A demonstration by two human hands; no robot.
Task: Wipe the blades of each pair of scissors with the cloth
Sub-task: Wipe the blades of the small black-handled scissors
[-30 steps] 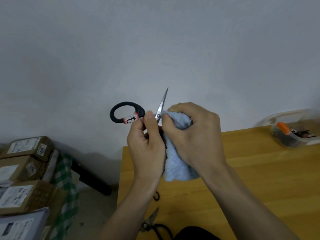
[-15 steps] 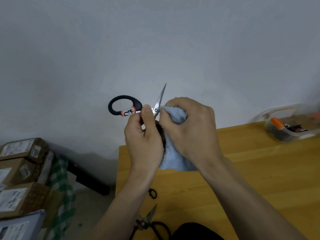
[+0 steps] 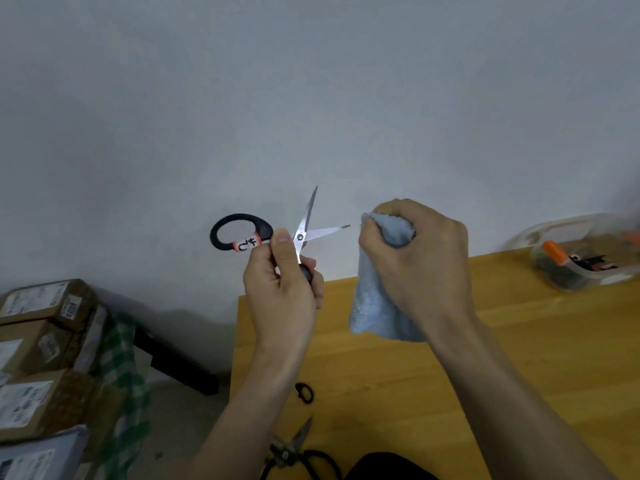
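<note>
My left hand grips a pair of black-handled scissors in the air above the table's far left corner. Their blades are spread apart, one pointing up, the other pointing right. My right hand holds a bunched light blue cloth, just right of the horizontal blade's tip and apart from it. A second pair of dark metal scissors lies on the wooden table near its front left edge.
A small black ring-shaped piece lies on the table above the dark scissors. A clear plastic tub with small items stands at the far right. Stacked cardboard boxes and a green checked cloth are on the floor to the left.
The cloth in my right hand has come off the blade and moved right. The lower blade, earlier covered by the cloth, is now bare. My left hand keeps its grip on the scissors.
</note>
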